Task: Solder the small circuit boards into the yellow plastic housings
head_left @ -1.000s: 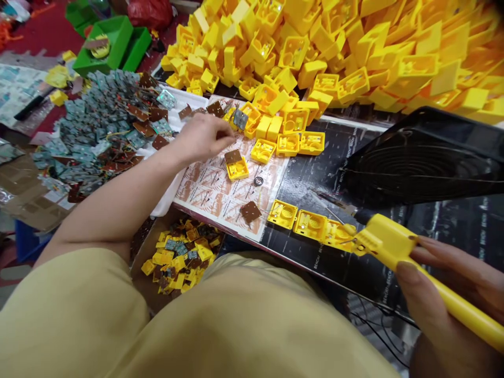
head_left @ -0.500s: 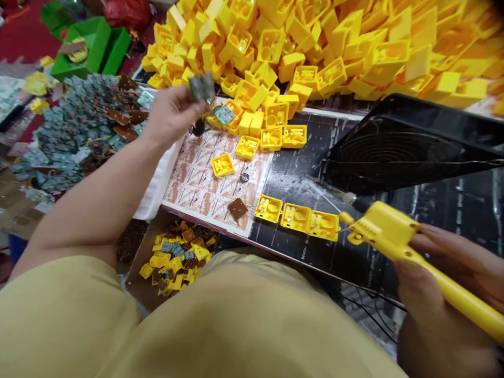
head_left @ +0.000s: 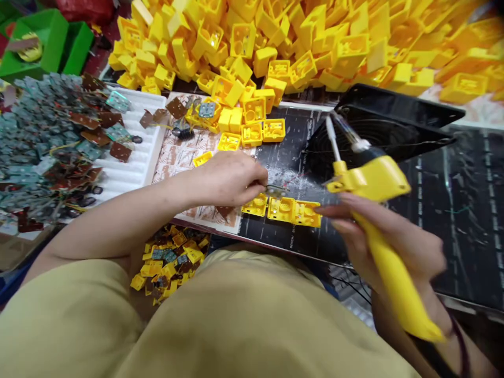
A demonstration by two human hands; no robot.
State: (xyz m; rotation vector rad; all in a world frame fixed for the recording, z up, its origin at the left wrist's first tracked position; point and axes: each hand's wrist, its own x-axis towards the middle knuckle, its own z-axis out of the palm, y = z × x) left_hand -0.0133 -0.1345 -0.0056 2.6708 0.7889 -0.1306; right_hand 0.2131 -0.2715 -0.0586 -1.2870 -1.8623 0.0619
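Yellow plastic square housings with open tops point(head_left: 281, 211) sit in a short row of three near the front edge of the glossy black work surface point(head_left: 464, 226). The left hand point(head_left: 232, 178) is just beside the left end of this row, thumb and forefinger pinched on a small, thin, dull-greenish part point(head_left: 276, 190); I take it for a circuit board, though blur hides its details. The part is over the row, and whether it touches a housing I cannot tell. The right hand point(head_left: 381, 239) is closed around the handle of a yellow plastic soldering tool point(head_left: 370, 178), whose two slim metal-ended tips point up and away from the row, towards the black-framed fan point(head_left: 401, 102). A heap of grey-green circuit boards with brown plates and wires point(head_left: 47, 136) lies to the left, partly on a ribbed white tray point(head_left: 136, 176). The step in hand seems to be presenting the part to a housing, with soldering not yet begun. The next move would call for steadying the part against its housing, then turning the tips downward, clear of the left fingertips.
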